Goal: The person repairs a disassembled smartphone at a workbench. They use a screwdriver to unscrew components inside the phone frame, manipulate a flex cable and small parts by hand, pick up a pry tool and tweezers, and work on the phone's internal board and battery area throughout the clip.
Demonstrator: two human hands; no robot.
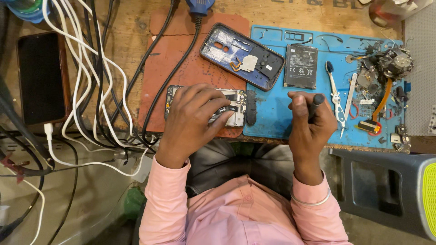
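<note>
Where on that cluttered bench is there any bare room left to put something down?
Bare blue mat lies between the opened phone and right hand, below the battery. Bare red pad beside the black cable. Crowded: parts heap, white cables.

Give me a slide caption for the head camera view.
Left hand steadies an opened phone; right hand holds a dark tool over the blue mat.

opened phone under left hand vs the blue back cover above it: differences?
The opened phone lies level, circuitry exposed, pinned by the left hand; the back cover lies untouched and tilted. The phone is packed with parts; the cover is a mostly hollow blue shell. Both rest inner-side up, on the red mat.
</note>
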